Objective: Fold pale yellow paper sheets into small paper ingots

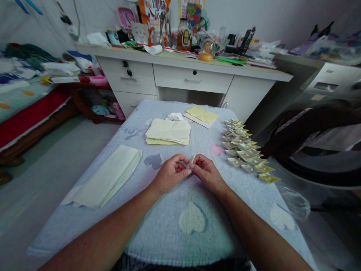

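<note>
Between my two hands, above the middle of the cloth-covered table, is a small folded piece of pale paper. My left hand pinches it from the left, thumb against fingers. From the other side my right hand pinches it too, and the fingertips of both hands nearly meet. Most of the paper is hidden by the fingers. To the right stand rows of folded paper boats, whitish and yellow. Beyond my hands lies a stack of cream and yellow paper sheets.
A long folded bundle of pale paper lies on the left of the table. At the far end are a crumpled white tissue and yellow sheets. A cluttered white desk stands behind; a front-loading washing machine is at right.
</note>
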The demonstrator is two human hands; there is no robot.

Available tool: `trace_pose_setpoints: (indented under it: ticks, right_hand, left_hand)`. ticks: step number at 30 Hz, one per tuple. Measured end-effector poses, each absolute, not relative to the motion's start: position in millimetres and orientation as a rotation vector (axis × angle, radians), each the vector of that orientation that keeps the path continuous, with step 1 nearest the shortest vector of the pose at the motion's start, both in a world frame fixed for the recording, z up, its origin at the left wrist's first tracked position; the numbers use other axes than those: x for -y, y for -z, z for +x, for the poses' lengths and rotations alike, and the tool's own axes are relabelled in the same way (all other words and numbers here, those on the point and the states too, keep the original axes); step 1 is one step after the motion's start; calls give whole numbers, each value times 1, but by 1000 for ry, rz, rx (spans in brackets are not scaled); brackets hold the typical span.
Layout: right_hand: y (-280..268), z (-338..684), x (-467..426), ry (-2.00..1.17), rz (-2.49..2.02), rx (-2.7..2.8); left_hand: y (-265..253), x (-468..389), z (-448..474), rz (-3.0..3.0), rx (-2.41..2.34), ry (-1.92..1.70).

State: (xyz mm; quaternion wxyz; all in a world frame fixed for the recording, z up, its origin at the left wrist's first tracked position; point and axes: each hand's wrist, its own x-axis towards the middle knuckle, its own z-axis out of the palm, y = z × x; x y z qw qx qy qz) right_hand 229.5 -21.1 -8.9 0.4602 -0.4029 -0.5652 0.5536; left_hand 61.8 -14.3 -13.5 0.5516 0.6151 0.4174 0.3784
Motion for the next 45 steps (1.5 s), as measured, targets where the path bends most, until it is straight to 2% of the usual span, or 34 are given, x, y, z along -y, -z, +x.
trace_pose_setpoints:
  ticks: [12, 22, 30, 40, 45]
  right_hand:
    - [13, 231, 22, -1355, -957, 1404]
    - [15, 231, 24, -1028, -1009, 1525]
    - [11, 232, 25, -820, -1009, 1674]
    - [5, 233, 26, -888, -987, 1728]
    - [11, 235, 24, -1059, -985, 1626]
  left_hand:
    - [11, 15, 62, 1328, -944, -929]
    - [15, 15, 65, 1336, -987, -963]
    - [11, 11, 67, 1018, -965, -986]
    - [8, 13, 58, 983, -808, -996]
    - [13, 11, 61, 1088, -873, -1010]
